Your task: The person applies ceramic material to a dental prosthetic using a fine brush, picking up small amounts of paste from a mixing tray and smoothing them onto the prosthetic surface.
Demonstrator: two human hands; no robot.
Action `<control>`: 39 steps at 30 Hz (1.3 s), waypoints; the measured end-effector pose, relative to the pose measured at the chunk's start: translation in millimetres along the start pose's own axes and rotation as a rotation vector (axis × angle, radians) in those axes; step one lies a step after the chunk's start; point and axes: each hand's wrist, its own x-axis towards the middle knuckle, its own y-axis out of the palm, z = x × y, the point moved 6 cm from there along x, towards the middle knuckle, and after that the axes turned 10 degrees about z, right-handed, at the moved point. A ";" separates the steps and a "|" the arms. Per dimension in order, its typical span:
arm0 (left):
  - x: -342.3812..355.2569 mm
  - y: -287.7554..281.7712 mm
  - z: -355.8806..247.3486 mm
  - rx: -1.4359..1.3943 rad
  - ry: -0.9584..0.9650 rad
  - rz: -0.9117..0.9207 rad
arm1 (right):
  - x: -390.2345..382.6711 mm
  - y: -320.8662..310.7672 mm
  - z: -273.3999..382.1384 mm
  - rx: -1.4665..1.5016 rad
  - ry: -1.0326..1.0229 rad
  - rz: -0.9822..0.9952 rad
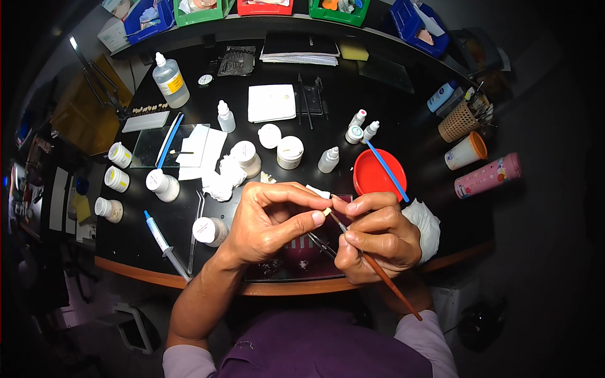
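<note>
My left hand (271, 220) is closed, with a small cream piece (327, 211) that looks like a dental crown pinched between thumb and forefinger. Held like a pen in my right hand (381, 236) is a thin brush (387, 283) with a reddish-brown wooden handle. Its metal neck slants up and left, and its tip is at or very near the crown; contact cannot be made out. The fingertips of both hands almost meet. Below them, metal tweezers (322, 244) lie partly hidden on a dark reddish plate (290, 268) near the table's front edge.
A red bowl (372, 189) with a blue-handled tool (387, 170) across it stands to the right. Around my left hand are white jars (211, 231), crumpled tissue (220, 183) and a syringe (167, 246). Dropper bottles (328, 160) stand farther back; a pink bottle (487, 176) lies right.
</note>
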 end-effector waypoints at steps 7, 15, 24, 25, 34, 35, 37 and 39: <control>0.7 0.6 0.3 -0.009 -0.001 -0.004 | 1.5 -0.8 1.0 0.007 0.006 0.012; -0.1 1.3 1.3 -0.012 -0.008 -0.003 | 0.9 -3.8 0.6 0.032 0.005 -0.003; -0.4 1.2 0.5 -0.023 0.002 0.005 | 0.3 -2.4 1.9 -0.002 0.025 0.011; -0.5 1.1 0.5 -0.021 -0.001 0.007 | 0.0 -2.2 1.7 -0.002 0.024 0.013; 0.2 1.9 -0.6 -0.032 0.020 0.013 | 0.2 -1.9 3.0 -0.005 0.046 0.026; 0.4 1.8 -0.3 -0.033 0.020 0.013 | 0.4 -2.1 3.2 -0.006 0.046 0.027; 0.6 1.9 -0.2 -0.029 0.028 0.021 | 0.9 -2.3 3.7 -0.011 0.050 0.027; 0.0 1.6 -0.4 -0.023 0.023 0.019 | 0.4 -1.9 2.9 -0.009 0.049 0.028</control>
